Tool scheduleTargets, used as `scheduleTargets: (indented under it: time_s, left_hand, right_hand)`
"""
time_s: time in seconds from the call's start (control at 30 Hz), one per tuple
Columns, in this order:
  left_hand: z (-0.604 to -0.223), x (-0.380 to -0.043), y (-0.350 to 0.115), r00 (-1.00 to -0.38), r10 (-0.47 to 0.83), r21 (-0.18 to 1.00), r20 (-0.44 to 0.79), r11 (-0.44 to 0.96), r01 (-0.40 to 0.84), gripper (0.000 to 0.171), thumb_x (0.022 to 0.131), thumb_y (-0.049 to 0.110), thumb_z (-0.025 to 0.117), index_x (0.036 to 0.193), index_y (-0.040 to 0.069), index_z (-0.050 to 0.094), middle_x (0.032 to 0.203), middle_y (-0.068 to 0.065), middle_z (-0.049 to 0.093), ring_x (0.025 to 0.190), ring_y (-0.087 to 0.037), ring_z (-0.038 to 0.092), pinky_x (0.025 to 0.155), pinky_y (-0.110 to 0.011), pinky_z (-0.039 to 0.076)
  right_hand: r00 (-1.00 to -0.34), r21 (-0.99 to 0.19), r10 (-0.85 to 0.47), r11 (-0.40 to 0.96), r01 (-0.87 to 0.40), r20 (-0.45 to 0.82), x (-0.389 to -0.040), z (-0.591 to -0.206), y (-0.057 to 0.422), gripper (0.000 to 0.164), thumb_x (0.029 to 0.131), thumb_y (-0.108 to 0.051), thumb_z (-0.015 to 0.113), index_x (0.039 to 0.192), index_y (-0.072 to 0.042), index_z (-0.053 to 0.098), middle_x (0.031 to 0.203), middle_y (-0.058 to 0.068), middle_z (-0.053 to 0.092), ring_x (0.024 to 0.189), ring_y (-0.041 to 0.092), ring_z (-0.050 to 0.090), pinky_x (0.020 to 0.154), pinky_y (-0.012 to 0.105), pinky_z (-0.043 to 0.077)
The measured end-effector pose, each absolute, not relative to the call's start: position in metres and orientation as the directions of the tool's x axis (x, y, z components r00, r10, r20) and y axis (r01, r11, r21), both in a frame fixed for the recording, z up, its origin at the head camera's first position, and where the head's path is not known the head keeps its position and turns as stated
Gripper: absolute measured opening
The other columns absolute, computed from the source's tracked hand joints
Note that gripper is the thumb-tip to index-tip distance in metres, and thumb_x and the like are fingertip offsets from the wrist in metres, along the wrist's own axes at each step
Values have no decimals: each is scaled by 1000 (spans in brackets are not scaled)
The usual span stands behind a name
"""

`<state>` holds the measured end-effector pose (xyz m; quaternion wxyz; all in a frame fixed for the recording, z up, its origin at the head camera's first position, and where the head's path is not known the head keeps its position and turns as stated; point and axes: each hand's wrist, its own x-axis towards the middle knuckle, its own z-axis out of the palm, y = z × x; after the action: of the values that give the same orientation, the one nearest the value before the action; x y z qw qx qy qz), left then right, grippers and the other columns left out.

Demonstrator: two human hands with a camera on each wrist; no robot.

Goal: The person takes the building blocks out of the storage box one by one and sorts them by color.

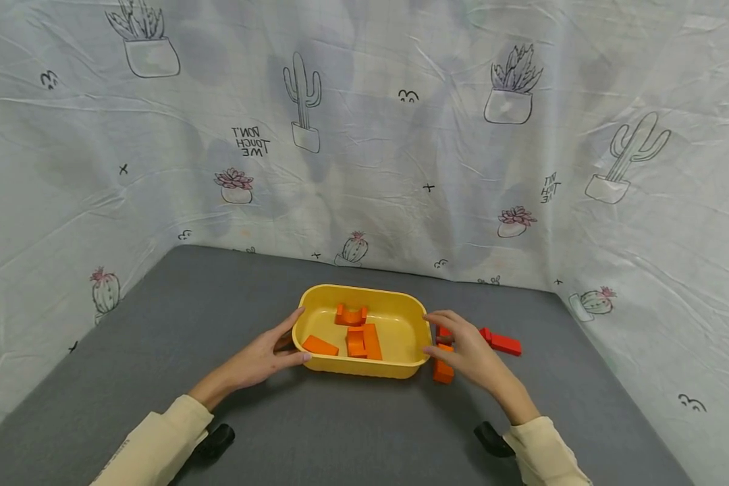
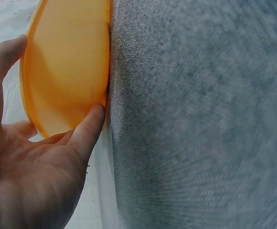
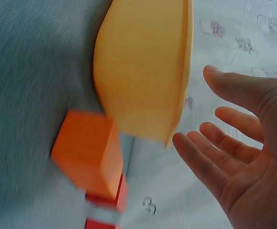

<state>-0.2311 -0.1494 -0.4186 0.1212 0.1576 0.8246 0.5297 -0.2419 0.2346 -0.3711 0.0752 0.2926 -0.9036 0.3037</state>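
The person's left grip [image 1: 268, 354] holds the left end of a yellow plastic tub [image 1: 401, 368], its thumb at the near rim and its fingers spread round the end wall, probably to steady the tub from both edges. The right grip [image 1: 470, 347] is released: in the right wrist view its fingers are parted beside the rim, and whether a fingertip touches cannot be told. With a hand at each end, the tub seems placed for balanced handling.

The tub is at the lower centre of the head view. Inside lie an orange arch block [image 1: 343, 316], an orange wedge-like block [image 1: 320, 346] at its left, and a notched orange block [image 1: 356, 344] against a long orange block [image 1: 372, 341]; the walls likely keep them together.

Outside, under and beyond the right grip, are an orange block [image 1: 443, 372] and a red block [image 1: 506, 345], both on the grey counter [image 1: 340, 432]. Cactus-printed cloth [image 1: 364, 135] fills the upper frame, perhaps as a screen.
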Motion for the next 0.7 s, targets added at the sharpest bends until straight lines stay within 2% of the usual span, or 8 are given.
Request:
scheduleTargets:
  time_s: [0.13, 0.23, 0.27, 0.37, 0.53, 0.7]
  left_hand:
    - [-419, -232, -149, -921, 387, 913, -36, 388, 128, 94, 90, 41, 71, 159, 24, 10, 163, -13, 11, 138, -34, 39, 102, -41, 47]
    - [-420, -232, -150, -917, 399, 912, -22, 383, 145, 94, 91, 39, 70, 159, 22, 9, 163, -14, 10, 139, -34, 37, 102, -40, 47]
    - [-420, -232, -150, -917, 398, 912, -17, 383, 150, 93, 91, 39, 70, 159, 21, 9, 163, -15, 11, 139, -35, 37, 101, -39, 48]
    - [-419, -232, -152, -915, 404, 910, -7, 383, 162, 93, 92, 39, 69, 159, 20, 8, 162, -17, 11, 140, -36, 36, 102, -39, 47]
    - [-418, -232, -151, -921, 388, 909, -27, 393, 139, 94, 91, 40, 70, 159, 23, 9, 163, -14, 12, 140, -33, 36, 103, -41, 46]
    - [-420, -233, -150, -918, 397, 908, -24, 393, 146, 94, 91, 41, 70, 159, 22, 9, 162, -15, 12, 141, -34, 35, 104, -42, 45]
  right_hand:
    - [-818, -483, -489, 661, -575, 304, -242, -371, 218, 56, 82, -15, 81, 132, -1, 59, 129, 12, 58, 95, 28, 61, 79, 39, 57]
    - [-824, -465, -484, 681, -566, 294, -243, -370, 207, 56, 83, -17, 81, 132, -1, 59, 128, 12, 58, 100, 29, 59, 85, 42, 55]
    - [-826, -470, -484, 680, -562, 288, -243, -370, 204, 56, 83, -17, 80, 132, -1, 59, 129, 12, 58, 105, 30, 59, 90, 44, 53]
    - [-838, -514, -483, 667, -540, 254, -244, -370, 193, 54, 86, -18, 77, 134, -2, 57, 130, 11, 58, 114, 33, 58, 96, 48, 51]
    - [-861, -607, -474, 634, -478, 182, -248, -374, 174, 51, 91, -22, 72, 136, -4, 56, 134, 10, 56, 118, 32, 56, 94, 48, 52]
    - [-851, -611, -508, 633, -476, 138, -256, -381, 164, 52, 91, -17, 72, 137, 0, 54, 135, 14, 54, 119, 33, 54, 93, 47, 52]
